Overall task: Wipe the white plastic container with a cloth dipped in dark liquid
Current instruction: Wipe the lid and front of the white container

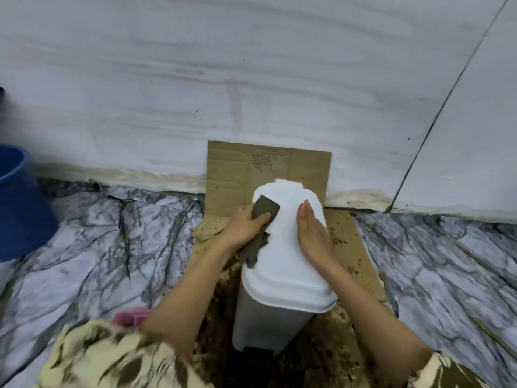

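Observation:
A tall white plastic container [282, 264] with a domed lid stands on stained brown cardboard [347, 247] in front of me. My left hand [243, 226] grips a dark grey wet cloth [264, 211] and presses it against the upper left side of the lid. A grey-brown smear [256, 250] runs down the container's left flank below that hand. My right hand [313, 233] lies flat with fingers together against the lid's right side, holding nothing.
A white streaked wall [251, 93] rises right behind the cardboard. A blue bucket [19, 203] stands at the far left on the marble-patterned floor [112, 247]. A pink object [130, 317] lies by my left elbow. Dark liquid stains the cardboard near the container's base.

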The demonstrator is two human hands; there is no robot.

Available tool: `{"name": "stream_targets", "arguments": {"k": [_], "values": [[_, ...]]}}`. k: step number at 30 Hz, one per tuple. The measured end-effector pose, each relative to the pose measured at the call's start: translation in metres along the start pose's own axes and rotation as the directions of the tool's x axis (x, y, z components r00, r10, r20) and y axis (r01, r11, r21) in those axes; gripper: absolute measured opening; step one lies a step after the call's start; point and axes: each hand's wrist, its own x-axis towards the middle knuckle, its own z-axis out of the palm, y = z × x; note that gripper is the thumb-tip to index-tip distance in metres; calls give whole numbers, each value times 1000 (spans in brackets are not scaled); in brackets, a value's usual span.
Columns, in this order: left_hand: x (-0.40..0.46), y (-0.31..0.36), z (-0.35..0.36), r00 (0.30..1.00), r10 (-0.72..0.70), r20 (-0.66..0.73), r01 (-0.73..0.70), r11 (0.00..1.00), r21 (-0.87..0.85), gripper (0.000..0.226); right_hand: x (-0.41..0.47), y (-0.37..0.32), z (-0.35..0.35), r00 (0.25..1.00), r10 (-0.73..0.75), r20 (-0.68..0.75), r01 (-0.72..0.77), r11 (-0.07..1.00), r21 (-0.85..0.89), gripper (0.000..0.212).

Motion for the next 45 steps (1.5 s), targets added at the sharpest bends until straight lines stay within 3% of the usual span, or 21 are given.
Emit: {"name": "stream_targets", "arguments": {"k": [3, 6, 8, 10, 13, 16, 22, 24, 26, 29, 31, 33, 36, 40, 45], "values": [[-57, -7, 17, 982, 191, -9, -189, 977, 94, 38, -4, 16, -16, 1000, 6, -29, -7, 999, -40, 58], [-117, -13, 30, 887, 461, 9, -453, 866, 211, 38, -8, 32, -27, 1000, 13, 12, -11, 992, -124, 60], [-138, -22, 35, 833, 549, 73, -543, 782, 307, 43, -10, 39, -29, 999, 19, 42, -10, 979, -205, 64], [-139, -28, 35, 818, 571, 70, -553, 747, 369, 44, -9, 41, -29, 999, 14, 52, -2, 975, -222, 69], [-110, -26, 28, 845, 534, -28, -481, 781, 399, 36, -6, 36, -25, 998, 6, 64, 8, 977, -212, 65], [-87, -24, 19, 841, 541, -13, -472, 744, 473, 32, -5, 32, -19, 1000, -8, 29, 13, 985, -171, 64], [-130, -34, 26, 688, 703, 179, -663, 509, 549, 37, -8, 33, -29, 999, -7, -35, 1, 985, -173, 59], [-133, -36, 36, 653, 735, 180, -662, 439, 608, 40, -8, 36, -30, 999, -11, -38, 4, 984, -176, 61], [-130, -35, 43, 678, 727, 111, -616, 479, 625, 38, -8, 39, -30, 999, -20, -38, 13, 984, -176, 63], [-106, -23, 45, 773, 628, -87, -525, 711, 467, 30, -7, 44, -31, 998, -20, -54, 11, 985, -171, 63], [-79, -10, 41, 859, 497, -120, -443, 841, 310, 29, -6, 49, -31, 999, -16, -51, 6, 981, -192, 67], [-56, 2, 38, 918, 376, -126, -335, 905, 260, 29, -5, 52, -31, 998, -10, -55, -2, 979, -204, 71], [-53, 7, 37, 945, 295, -141, -261, 941, 215, 28, -5, 48, -32, 998, -11, -59, -3, 972, -237, 68], [-90, -4, 35, 932, 312, -183, -263, 933, 247, 23, -11, 35, -27, 999, -19, -48, 6, 963, -270, 62], [-154, -28, 20, 926, 281, -254, -215, 942, 259, 28, -11, 19, 1, 996, -46, -80, 31, 984, -177, 59]]}}
